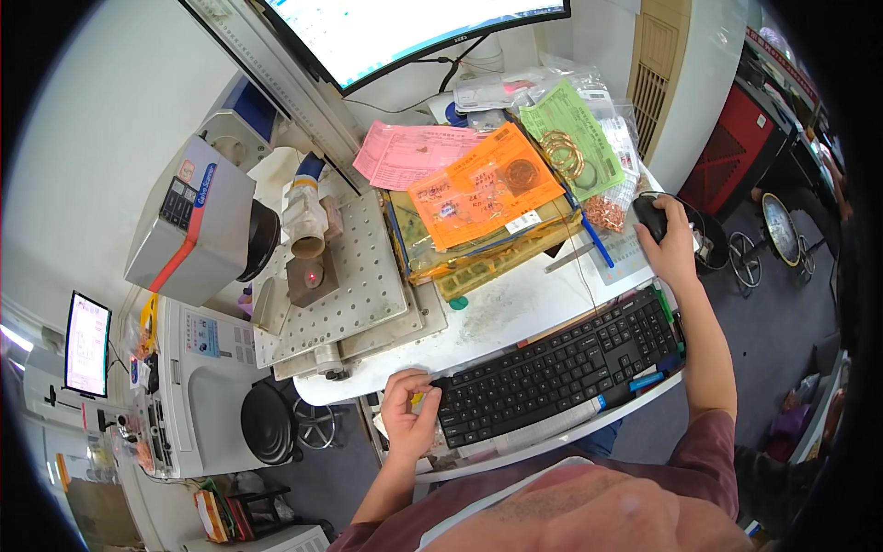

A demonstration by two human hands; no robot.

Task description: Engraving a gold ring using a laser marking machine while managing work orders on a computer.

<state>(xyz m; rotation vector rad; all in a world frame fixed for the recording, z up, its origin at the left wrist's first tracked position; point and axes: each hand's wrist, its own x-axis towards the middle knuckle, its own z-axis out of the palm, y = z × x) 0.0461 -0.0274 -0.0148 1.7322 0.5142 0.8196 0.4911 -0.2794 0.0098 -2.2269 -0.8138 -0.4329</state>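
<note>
My right hand (670, 247) rests over a black computer mouse (651, 217) at the right side of the white desk, fingers wrapped round it. At the left end of a black keyboard (561, 368), my left hand (407, 414) is curled, thumb and forefinger nearly together. Whatever lies between them, if anything, is too small to make out. The keyboard sits on a pull-out tray below the desk top. To the left stands a grey laser marking head (193, 221) above a perforated metal plate (368, 276). A red light spot shows on a small metal block (313, 279) there.
A monitor (414, 37) stands at the back. Pink (414, 152), orange (487, 189) and green paper slips (575, 133) lie on a yellow box (487, 267). Gold-coloured rings (563, 155), copper-coloured pieces (604, 213) and a blue pen (597, 241) are nearby. A black stool (269, 423) stands left.
</note>
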